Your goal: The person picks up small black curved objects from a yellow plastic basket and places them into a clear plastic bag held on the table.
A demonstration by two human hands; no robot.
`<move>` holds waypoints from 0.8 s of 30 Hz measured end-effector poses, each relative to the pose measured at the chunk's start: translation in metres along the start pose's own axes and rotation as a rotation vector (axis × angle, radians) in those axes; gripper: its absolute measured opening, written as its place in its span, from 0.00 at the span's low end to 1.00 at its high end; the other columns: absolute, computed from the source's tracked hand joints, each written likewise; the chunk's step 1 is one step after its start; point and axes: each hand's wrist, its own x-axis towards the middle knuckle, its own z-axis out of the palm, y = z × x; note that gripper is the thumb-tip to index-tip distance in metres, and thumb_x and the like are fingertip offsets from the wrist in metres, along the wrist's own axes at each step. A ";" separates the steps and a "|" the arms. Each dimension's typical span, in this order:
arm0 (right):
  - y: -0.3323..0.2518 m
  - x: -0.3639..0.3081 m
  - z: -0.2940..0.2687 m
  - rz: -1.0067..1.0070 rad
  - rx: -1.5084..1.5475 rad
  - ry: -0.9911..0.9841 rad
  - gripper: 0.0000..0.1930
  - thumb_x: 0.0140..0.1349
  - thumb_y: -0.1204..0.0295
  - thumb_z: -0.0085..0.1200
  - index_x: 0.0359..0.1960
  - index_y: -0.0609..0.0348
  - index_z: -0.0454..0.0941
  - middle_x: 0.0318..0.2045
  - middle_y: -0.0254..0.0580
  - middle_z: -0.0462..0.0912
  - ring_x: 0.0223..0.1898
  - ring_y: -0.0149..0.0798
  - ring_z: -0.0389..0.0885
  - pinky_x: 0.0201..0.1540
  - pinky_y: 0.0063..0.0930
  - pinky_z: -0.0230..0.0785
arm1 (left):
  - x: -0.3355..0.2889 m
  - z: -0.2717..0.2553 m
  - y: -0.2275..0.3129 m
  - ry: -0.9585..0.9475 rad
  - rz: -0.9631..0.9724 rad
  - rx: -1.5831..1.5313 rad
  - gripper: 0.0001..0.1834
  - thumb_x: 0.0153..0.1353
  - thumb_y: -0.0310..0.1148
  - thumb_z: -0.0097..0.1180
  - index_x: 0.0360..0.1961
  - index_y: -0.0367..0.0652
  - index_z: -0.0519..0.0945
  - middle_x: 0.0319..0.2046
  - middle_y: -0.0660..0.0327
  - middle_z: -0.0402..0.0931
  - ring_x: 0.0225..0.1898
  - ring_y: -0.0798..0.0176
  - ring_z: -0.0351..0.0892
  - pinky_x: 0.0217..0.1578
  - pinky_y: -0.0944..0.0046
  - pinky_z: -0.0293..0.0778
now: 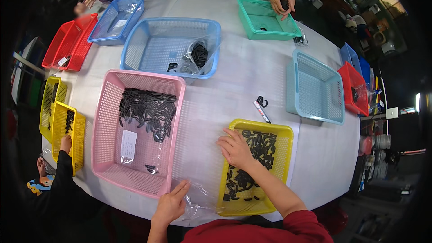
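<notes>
Plenty Within Arm's Reach, Left and Right

From where I stand, the person's hands are well apart. The right hand [236,150] is at the far left corner of a yellow basket [286,157], fingers parted and reaching over the rim; whether it rests there or hovers, I can't tell, and the palm is hidden. Small black pieces [261,146] lie loose in that basket, its walls presumably keeping them from straying. The basket sits right before the person, so the forearm simply crosses it.

The left hand [170,204] is low by the near corner of a pink basket [101,153], its fingers at the edge of a clear plastic bag [198,200]. I can't tell if it pinches the film. Lying flat between the baskets, the bag is handy to both sides.

More black strips [146,103] heap at the pink basket's far end, leaving a white card [128,145] readable, likely as a label. A marker [261,111] and a black hook [262,102] lie just beyond the yellow rim.
</notes>
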 end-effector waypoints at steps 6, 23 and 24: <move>-0.004 0.002 0.002 0.029 -0.014 -0.013 0.10 0.55 0.73 0.55 0.40 0.55 0.79 0.43 0.34 0.78 0.60 0.43 0.66 0.60 0.47 0.59 | 0.003 -0.006 -0.003 -0.003 0.018 -0.105 0.33 0.45 0.20 0.50 0.58 0.47 0.72 0.57 0.57 0.72 0.33 0.51 0.80 0.32 0.57 0.77; -0.002 0.001 0.002 0.027 -0.015 0.008 0.10 0.53 0.74 0.55 0.39 0.55 0.79 0.43 0.33 0.78 0.60 0.42 0.67 0.52 0.41 0.64 | 0.008 -0.005 -0.001 0.013 -0.020 -0.182 0.34 0.44 0.17 0.50 0.58 0.45 0.73 0.57 0.56 0.72 0.26 0.58 0.79 0.26 0.66 0.74; -0.002 0.000 0.003 0.029 -0.010 0.005 0.10 0.53 0.73 0.55 0.38 0.55 0.78 0.43 0.33 0.77 0.60 0.42 0.67 0.52 0.41 0.63 | 0.008 -0.005 0.000 0.015 -0.021 -0.189 0.34 0.43 0.17 0.50 0.57 0.45 0.73 0.57 0.56 0.72 0.26 0.59 0.79 0.26 0.66 0.74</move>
